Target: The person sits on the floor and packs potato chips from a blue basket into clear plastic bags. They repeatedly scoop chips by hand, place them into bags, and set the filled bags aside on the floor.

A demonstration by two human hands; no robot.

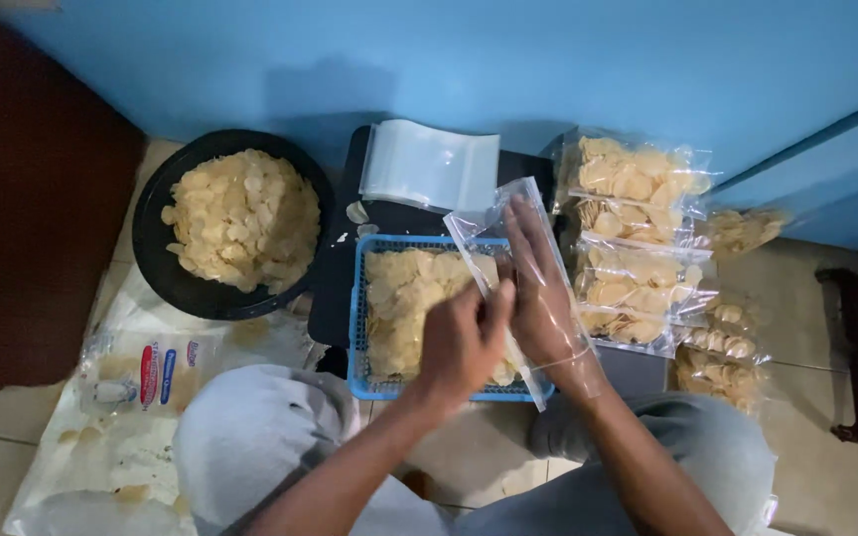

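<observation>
Glossy clear plastic bag [508, 258]; blue plastic lattice basket [358, 328]; matt chips [399, 298].

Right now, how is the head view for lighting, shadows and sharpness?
Head view: dim, even light with a bluish cast; a soft shadow falls on the blue wall above the empty bags; the left side is murky; the left hand looks slightly blurred; the right hand shows through the clear bag, with little glare.

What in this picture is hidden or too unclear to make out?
Head view, the only one:
- Right hand: inside the clear bag, fingers blurred by the plastic.
- Left hand: only its back shows; its grip is hidden.
- Blue basket: near edge covered by both hands.
- Filled bags: lower ones overlapped by the upper ones.
- Knees: cut off by the bottom edge.
</observation>
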